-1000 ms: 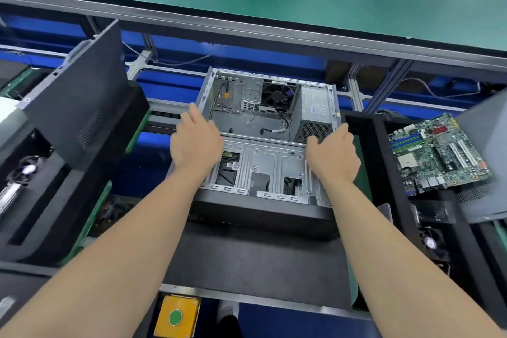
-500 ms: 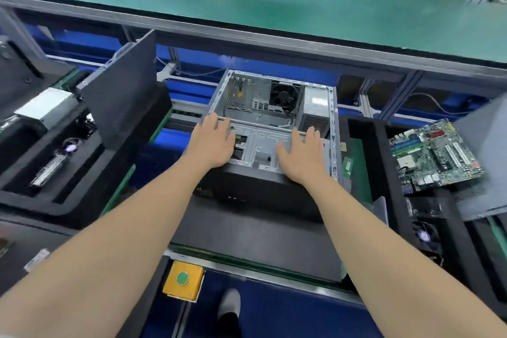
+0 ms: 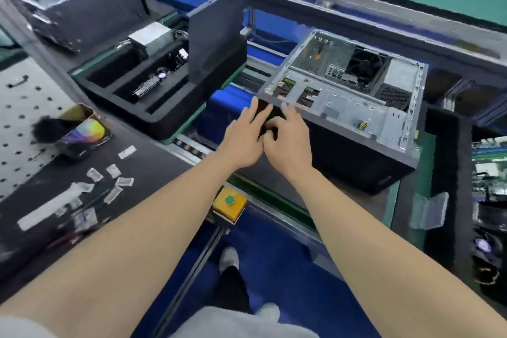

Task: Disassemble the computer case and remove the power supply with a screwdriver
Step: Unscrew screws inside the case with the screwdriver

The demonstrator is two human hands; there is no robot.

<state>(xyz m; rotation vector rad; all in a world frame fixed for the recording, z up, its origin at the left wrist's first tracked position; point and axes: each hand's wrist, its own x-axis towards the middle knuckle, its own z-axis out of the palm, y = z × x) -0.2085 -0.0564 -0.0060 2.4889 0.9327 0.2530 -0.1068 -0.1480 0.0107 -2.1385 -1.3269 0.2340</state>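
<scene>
1. Head cam: computer case point(image 3: 343, 107) lies open side up on the conveyor pallet point(image 3: 365, 200), with the power supply point(image 3: 399, 78) seated in the case's far right corner.
2. Left hand point(image 3: 244, 140) has straight fingers on the case's near left corner. Right hand point(image 3: 288, 143) touches the same corner; blur hides its grip, cannot tell.
3. Step looks like repositioning the case. Next move needs a screwdriver; none in view.

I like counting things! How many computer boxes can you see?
2. The open computer case stands right of centre on the line; a second case, blurred, lies at the top left. More may be hidden outside the view.
</scene>
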